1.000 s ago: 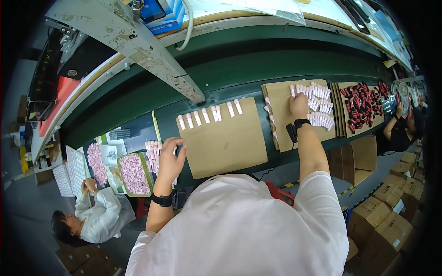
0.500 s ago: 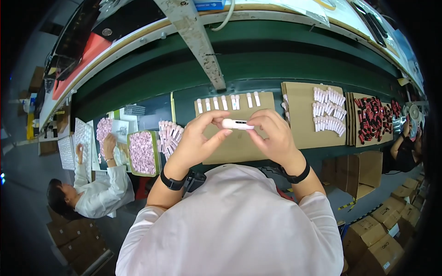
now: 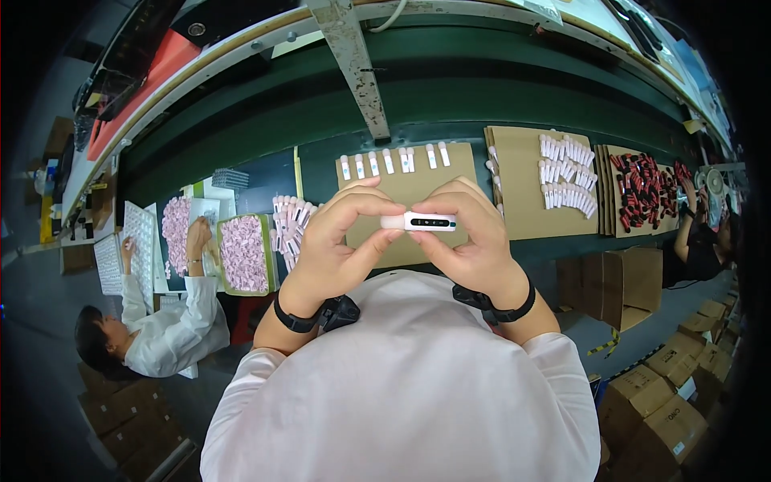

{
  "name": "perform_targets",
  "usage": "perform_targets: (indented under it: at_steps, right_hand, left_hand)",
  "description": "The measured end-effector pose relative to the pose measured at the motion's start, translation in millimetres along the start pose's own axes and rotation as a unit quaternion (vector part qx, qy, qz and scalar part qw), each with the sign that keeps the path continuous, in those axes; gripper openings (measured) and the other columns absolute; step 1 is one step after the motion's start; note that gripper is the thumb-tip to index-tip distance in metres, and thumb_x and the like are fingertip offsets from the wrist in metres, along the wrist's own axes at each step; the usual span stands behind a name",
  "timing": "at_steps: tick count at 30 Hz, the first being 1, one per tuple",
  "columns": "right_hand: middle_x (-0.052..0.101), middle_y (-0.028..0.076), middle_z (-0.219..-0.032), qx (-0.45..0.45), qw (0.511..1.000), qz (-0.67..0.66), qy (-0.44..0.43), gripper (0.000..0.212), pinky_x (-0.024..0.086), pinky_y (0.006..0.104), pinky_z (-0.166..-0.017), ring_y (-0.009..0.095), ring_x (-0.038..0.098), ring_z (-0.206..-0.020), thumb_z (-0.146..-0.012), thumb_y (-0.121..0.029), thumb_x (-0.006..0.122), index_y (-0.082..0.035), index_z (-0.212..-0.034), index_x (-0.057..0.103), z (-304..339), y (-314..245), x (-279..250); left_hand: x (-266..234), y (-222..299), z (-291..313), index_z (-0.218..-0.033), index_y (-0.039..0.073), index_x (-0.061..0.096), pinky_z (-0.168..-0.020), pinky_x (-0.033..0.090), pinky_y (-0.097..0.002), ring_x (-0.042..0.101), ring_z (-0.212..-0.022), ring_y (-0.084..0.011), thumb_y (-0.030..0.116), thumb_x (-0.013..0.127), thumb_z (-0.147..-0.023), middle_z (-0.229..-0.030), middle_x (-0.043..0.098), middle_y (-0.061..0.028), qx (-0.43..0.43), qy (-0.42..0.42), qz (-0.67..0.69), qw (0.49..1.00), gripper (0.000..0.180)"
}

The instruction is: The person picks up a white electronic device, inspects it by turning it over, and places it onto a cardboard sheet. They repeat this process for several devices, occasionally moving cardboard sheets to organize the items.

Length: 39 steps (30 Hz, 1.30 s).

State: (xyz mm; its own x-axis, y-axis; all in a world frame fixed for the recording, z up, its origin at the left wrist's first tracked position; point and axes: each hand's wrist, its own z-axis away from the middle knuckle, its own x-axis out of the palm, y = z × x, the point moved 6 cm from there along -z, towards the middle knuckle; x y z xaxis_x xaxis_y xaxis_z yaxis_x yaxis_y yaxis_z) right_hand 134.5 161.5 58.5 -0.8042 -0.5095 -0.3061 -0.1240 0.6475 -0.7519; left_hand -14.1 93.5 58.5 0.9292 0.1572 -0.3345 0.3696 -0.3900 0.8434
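Between my two hands, level above the cardboard sheet (image 3: pixel 368 189), is a small white stick-shaped device (image 3: pixel 430 222) with a black panel and a pale pink rounded end. My left hand (image 3: pixel 341 241) pinches the pink end between thumb and forefinger. Thumb and fingers of my right hand (image 3: pixel 472 233) close on the white body, leaving the black panel uncovered. On the sheet beyond my hands lies a spaced row of similar pink-ended devices (image 3: pixel 388 161). A pile of them (image 3: pixel 291 223) lies left of the sheet.
Grouped devices (image 3: pixel 566 170) lie on cardboard at the right, with red-and-black pieces (image 3: pixel 642 193) beyond. At left, a person in white (image 3: pixel 181 337) works beside a tray (image 3: pixel 271 241) of pinkish pieces. A metal post (image 3: pixel 365 88) stands ahead; open carton (image 3: pixel 610 289) sits below right.
The device's black panel has turned to show more fully. My right-hand fingers have shifted along its body. Both hands have come slightly closer, and the view has moved a little.
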Motion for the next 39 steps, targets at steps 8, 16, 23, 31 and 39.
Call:
perform_targets:
  at_steps: [8, 16, 23, 31, 39]
  right_hand:
    - [0.063, 0.009, -0.086, 0.004, 1.0, -0.009, 0.004, 0.03, 0.045, 0.0302, -0.067, 0.022, 0.058, -0.077, -0.073, -0.002, 0.076, -0.002, -0.1, 0.064, 4.7, -6.9, -0.7]
    - [0.063, 0.01, -0.089, 0.043, 0.999, -0.019, -0.006, 0.029, 0.045, 0.0292, -0.068, 0.02, 0.058, -0.079, -0.074, -0.001, 0.075, -0.001, -0.101, 0.065, 7.2, 7.0, -5.7]
    - [0.062, 0.009, -0.088, 0.028, 0.999, 0.03, -0.007, 0.027, 0.045, 0.0289, -0.068, 0.021, 0.057, -0.078, -0.074, 0.001, 0.073, -0.001, -0.099, 0.066, 2.7, -8.0, -10.4]
    - [0.062, 0.007, -0.086, 0.096, 0.992, 0.061, -0.054, 0.022, 0.045, 0.0274, -0.064, 0.018, 0.056, -0.074, -0.077, -0.001, 0.069, -0.002, -0.099, 0.065, 5.4, 45.5, -4.6]
    - [0.066, 0.011, -0.076, 0.402, 0.907, 0.118, -0.037, 0.021, 0.051, 0.0316, -0.065, 0.021, 0.066, -0.068, -0.081, -0.015, 0.068, 0.001, -0.094, 0.062, 97.3, 250.2, 2.0]
  left_hand:
    - [0.7, 9.0, 3.8, -0.1, 0.003, 0.067, -0.104, 0.042, -0.0465, 0.065, -0.092, -0.0238, 0.001, 0.072, -0.078, -0.093, 0.069, -0.0086, 0.014, 0.023, -0.017, 0.999, 0.022]
    - [1.8, 5.2, -1.9, -0.099, 0.001, 0.064, -0.107, 0.036, -0.0516, 0.063, -0.093, -0.0214, -0.001, 0.07, -0.08, -0.095, 0.067, -0.0091, 0.012, 0.002, -0.021, 1.0, 0.02]
    - [3.1, 6.7, -2.0, -0.097, 0.003, 0.065, -0.105, 0.039, -0.0486, 0.063, -0.093, -0.0221, -0.004, 0.069, -0.078, -0.094, 0.067, -0.0089, 0.022, 0.013, -0.018, 0.999, 0.021]
    - [9.8, -30.6, -16.2, -0.102, 0.002, 0.064, -0.1, 0.042, -0.0419, 0.062, -0.096, -0.0229, -0.003, 0.07, -0.078, -0.099, 0.065, -0.0102, -0.004, -0.002, -0.055, 0.998, 0.026]
    - [-4.4, -122.5, 30.6, -0.107, -0.001, 0.062, -0.088, 0.046, -0.0297, 0.062, -0.097, -0.0213, -0.001, 0.068, -0.08, -0.103, 0.062, -0.0114, -0.169, 0.028, -0.118, 0.978, 0.028]
